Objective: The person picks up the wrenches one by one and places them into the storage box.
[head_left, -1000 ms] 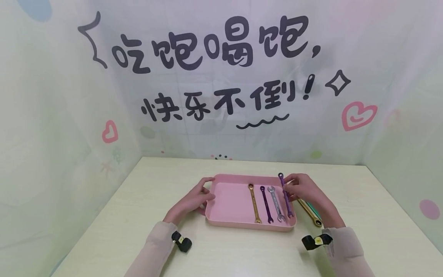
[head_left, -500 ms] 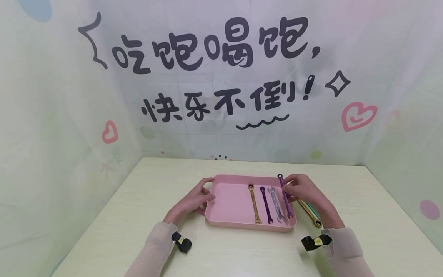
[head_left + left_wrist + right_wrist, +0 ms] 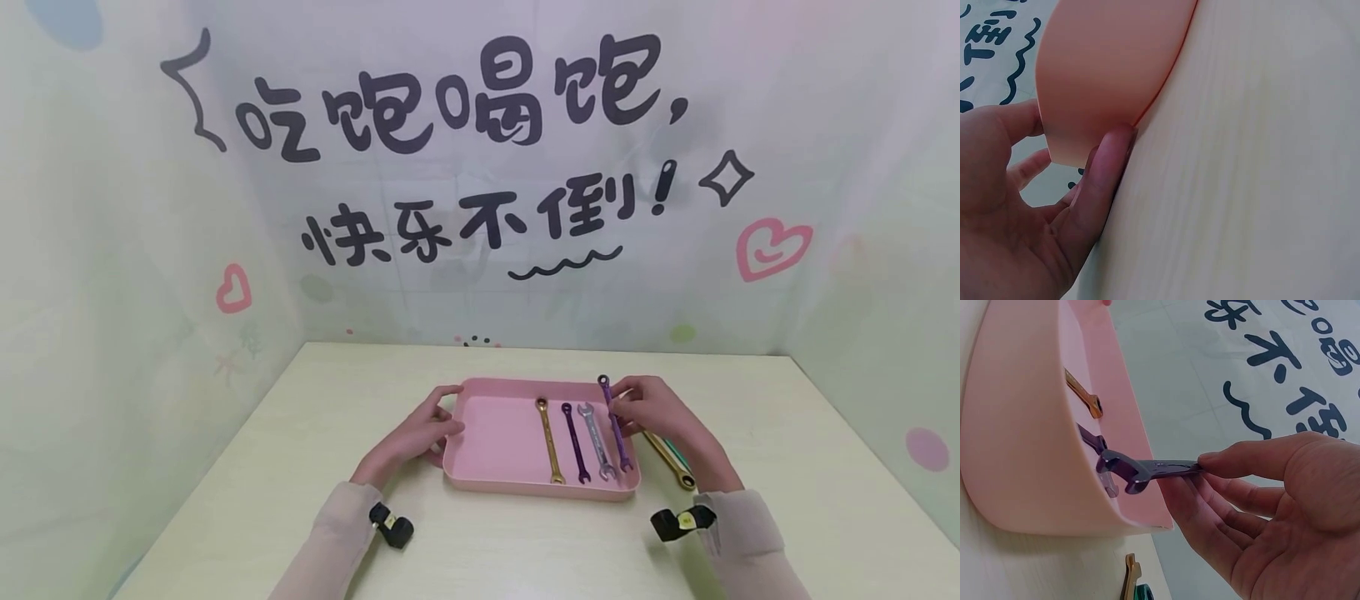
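Pink tray (image 3: 1110, 62), 1: smooth outer wall, cropped at top. Left hand (image 3: 1019, 228), 1: holding the tray's end, 1 fingertip at the edge along the tabletop (image 3: 1241, 156), another touching the opposite edge. Tabletop: pale, wood-grained. Backdrop (image 3: 994, 78), upper left: dark characters (image 3: 988, 36), 1 wavy line (image 3: 1020, 59).

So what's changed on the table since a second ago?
Very little: the violet combination wrench in the right grip has edged slightly left at its ring end, and the head view has shifted. Nothing was taken hold of or let go. The left grip still holds the pink tray, and the three wrenches lying in it look unmoved.
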Demonstrator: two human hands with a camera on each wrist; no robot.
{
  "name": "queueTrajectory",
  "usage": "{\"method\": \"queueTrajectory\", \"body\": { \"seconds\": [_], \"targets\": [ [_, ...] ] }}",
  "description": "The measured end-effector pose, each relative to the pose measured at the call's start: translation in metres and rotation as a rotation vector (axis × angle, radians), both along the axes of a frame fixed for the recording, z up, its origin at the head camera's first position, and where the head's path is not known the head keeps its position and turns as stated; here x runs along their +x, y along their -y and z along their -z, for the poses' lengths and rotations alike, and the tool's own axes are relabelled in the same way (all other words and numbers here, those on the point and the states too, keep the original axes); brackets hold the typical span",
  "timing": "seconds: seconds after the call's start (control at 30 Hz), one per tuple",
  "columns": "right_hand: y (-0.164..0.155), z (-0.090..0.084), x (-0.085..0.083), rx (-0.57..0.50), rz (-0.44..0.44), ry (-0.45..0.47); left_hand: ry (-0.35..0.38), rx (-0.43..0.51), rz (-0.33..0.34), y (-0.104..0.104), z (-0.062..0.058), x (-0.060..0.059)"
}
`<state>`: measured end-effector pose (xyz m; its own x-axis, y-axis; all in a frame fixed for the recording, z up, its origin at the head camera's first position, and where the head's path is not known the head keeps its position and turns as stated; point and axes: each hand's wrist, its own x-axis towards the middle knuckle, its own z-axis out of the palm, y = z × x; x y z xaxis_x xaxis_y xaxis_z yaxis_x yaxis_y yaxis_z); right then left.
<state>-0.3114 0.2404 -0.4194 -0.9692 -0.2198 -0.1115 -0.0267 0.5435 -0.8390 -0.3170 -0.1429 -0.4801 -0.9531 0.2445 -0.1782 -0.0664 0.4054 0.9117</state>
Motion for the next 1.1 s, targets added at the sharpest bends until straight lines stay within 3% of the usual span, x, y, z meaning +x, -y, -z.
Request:
{"method": "queueTrajectory", "body": {
  "seconds": [0.5, 1.1],
  "targets": [
    [0.011, -0.007, 0.006, 0.007, -0.017, -0.004, 0.001, -0.005, -0.012, -0.001, -0.001, 0.001],
    [0.024, -0.003, 0.004, -0.087, -0.059, 0.005, -0.004, -0.015, -0.007, 0.000, -0.001, 0.001]
  ]
}}
